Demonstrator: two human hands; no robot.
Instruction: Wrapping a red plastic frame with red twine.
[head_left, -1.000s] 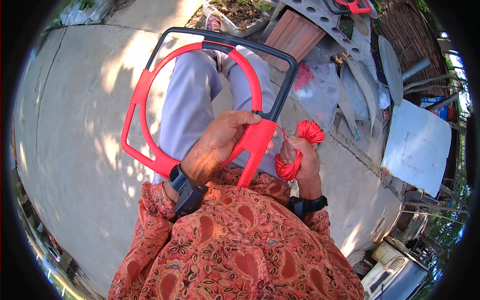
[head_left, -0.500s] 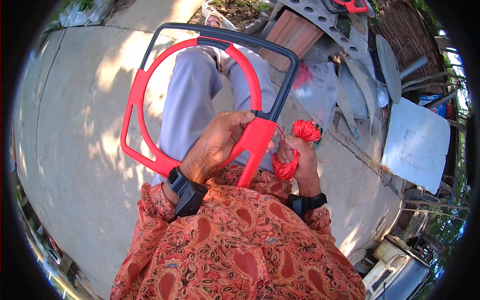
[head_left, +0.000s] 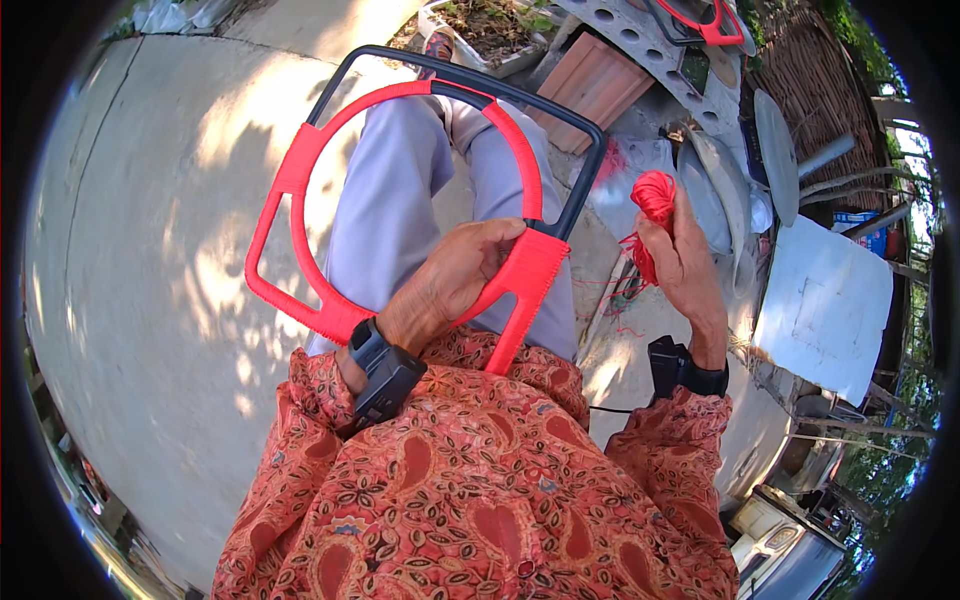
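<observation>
Up and outward swings the right hand (head_left: 690, 275), carrying the red cord bundle (head_left: 654, 196) away from the frame (head_left: 537, 266), fingers wrapped round the hank, strands dangling! The left hand (head_left: 450, 270) grasps the frame's red-wrapped corner, thumb on top, above the thighs (head_left: 395, 205). The frame looks light and stiff (its black bar should offer another firm hold); the cord, soft, perhaps slippery, is best gripped mid-hank.
</observation>
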